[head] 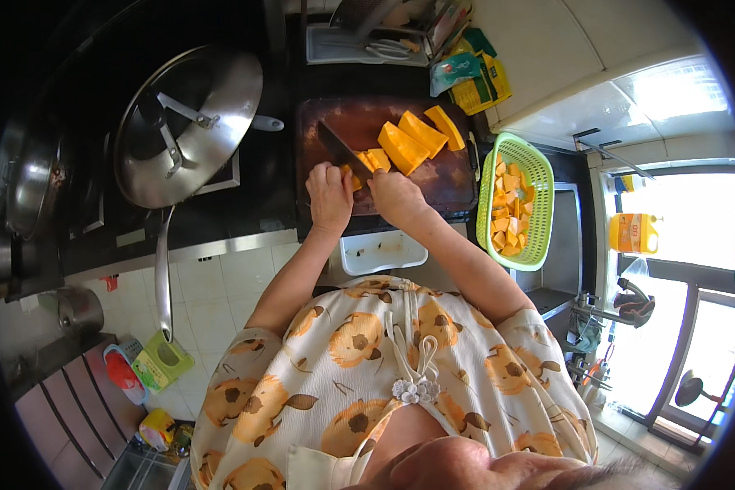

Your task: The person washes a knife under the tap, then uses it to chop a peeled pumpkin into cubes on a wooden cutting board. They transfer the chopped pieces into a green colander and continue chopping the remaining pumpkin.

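Observation:
My right hand (397, 197) grips a kitchen knife, whose dark broad blade (342, 147) slants up and left across the cutting board (331, 116). Under the fingers of my left hand (331, 195) is a piece of orange pumpkin (356, 183), held against the board on the blade's left side. Cut pumpkin pieces (376, 159) lie just right of the blade. Farther right on the board rest three thick pumpkin wedges, the nearest wedge (403, 149) close to my right hand. The knife's handle is hidden in my fist.
A green plastic basket (546, 202) of pumpkin chunks stands right of the board, beside the sink (557, 245). Left, on the stove, is a wok with a metal lid (233, 92); its long handle (164, 275) juts past the counter edge. A white bin (383, 257) hangs below the board.

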Demonstrator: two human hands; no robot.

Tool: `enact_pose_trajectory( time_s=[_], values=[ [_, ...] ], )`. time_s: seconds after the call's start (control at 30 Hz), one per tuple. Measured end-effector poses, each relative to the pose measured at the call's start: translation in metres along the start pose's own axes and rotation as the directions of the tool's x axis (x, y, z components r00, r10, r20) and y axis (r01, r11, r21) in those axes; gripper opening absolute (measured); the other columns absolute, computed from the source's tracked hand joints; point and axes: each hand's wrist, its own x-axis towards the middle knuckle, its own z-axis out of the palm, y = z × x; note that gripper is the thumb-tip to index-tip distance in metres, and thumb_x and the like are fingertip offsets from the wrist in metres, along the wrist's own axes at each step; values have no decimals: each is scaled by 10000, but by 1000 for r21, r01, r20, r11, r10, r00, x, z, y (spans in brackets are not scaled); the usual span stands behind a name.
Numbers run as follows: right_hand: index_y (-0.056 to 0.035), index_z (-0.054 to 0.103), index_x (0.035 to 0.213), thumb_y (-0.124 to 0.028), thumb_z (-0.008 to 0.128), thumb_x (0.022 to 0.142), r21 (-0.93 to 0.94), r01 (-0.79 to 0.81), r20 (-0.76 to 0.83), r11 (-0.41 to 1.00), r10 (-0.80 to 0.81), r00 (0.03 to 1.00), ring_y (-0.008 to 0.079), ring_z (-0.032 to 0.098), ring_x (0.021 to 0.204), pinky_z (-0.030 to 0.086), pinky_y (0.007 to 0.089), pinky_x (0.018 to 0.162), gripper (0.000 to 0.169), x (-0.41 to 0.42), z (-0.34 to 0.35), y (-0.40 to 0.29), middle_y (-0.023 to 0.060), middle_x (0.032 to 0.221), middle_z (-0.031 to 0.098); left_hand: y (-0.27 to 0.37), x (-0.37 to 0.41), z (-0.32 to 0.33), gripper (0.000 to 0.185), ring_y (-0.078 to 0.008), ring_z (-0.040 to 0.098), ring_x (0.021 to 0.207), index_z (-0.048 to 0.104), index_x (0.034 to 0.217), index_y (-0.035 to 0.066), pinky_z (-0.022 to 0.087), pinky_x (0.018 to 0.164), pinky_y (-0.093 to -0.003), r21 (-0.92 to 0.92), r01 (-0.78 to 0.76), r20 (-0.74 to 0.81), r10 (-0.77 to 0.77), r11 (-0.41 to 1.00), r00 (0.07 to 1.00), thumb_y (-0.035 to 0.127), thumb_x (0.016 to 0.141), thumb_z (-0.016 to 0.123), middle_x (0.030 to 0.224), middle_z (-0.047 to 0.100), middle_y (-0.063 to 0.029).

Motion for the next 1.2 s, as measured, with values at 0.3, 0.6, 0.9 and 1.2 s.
enact_pose_trajectory(
  time_s=[0.3, 0.6, 0.9, 1.2],
  values=[
    [6, 588, 997, -271, 459, 981, 196, 92, -193, 976, -53, 980, 398, 675, 803, 550, 448, 746, 306, 36, 20, 22, 235, 867, 679, -3, -1, -5, 223, -338, 511, 1037, 544, 1018, 54, 432, 888, -421, -65, 14, 51, -11, 998, 999, 206, 889, 644, 1090, 525, -150],
    [-6, 545, 914, -234, 497, 958, 124, 92, -256, 988, -58, 965, 434, 628, 659, 525, 495, 609, 237, -42, -29, 8, 254, 654, 610, -20, -12, -40, 407, -148, 563, 526, 596, 1145, 32, 487, 518, -232, -353, 181, 81, -162, 918, 983, 150, 794, 764, 1115, 587, -124],
    [6, 532, 929, -259, 464, 980, 38, 25, -69, 999, -22, 997, 423, 655, 708, 541, 485, 653, 278, -45, -5, 2, 247, 711, 644, -7, -8, -23, 261, -288, 635, 759, 604, 985, 31, 537, 629, -317, -346, 188, 55, -180, 919, 982, 123, 790, 751, 982, 613, -115],
    [-3, 557, 990, -287, 471, 978, -32, 11, -81, 999, -13, 997, 370, 687, 770, 558, 435, 703, 297, 7, 13, -17, 210, 794, 680, -10, -11, -17, 301, -306, 633, 765, 583, 1002, 23, 543, 637, -331, -371, 165, 47, -159, 914, 986, 131, 782, 759, 990, 601, -129]
  ],
)
